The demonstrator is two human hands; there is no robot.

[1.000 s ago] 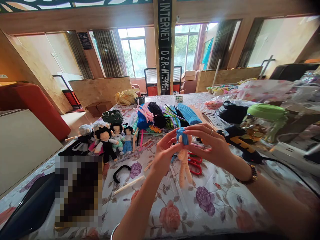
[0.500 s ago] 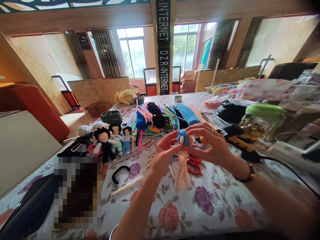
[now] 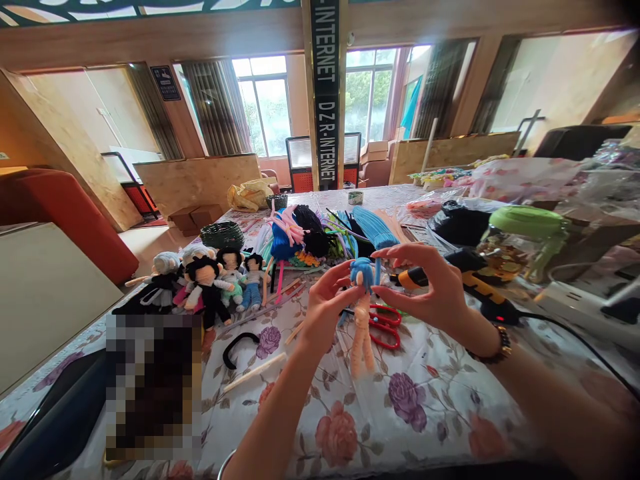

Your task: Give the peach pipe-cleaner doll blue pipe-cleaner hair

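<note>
I hold a small peach pipe-cleaner doll with blue hair upright above the flowered tablecloth. My left hand pinches the doll's head from the left. My right hand touches the blue hair from the right, its fingers spread a little. The doll's legs hang down just over the cloth. Red-handled scissors lie on the table right behind the doll.
Finished dolls stand in a row at the left. Bundles of coloured pipe cleaners lie behind. A glue gun with a black cord and a green-lidded jar are at the right. A dark woven basket sits far left.
My right hand's fingers have opened away from the doll's head, showing more of the blue hair. The doll has shifted slightly left and lower.
</note>
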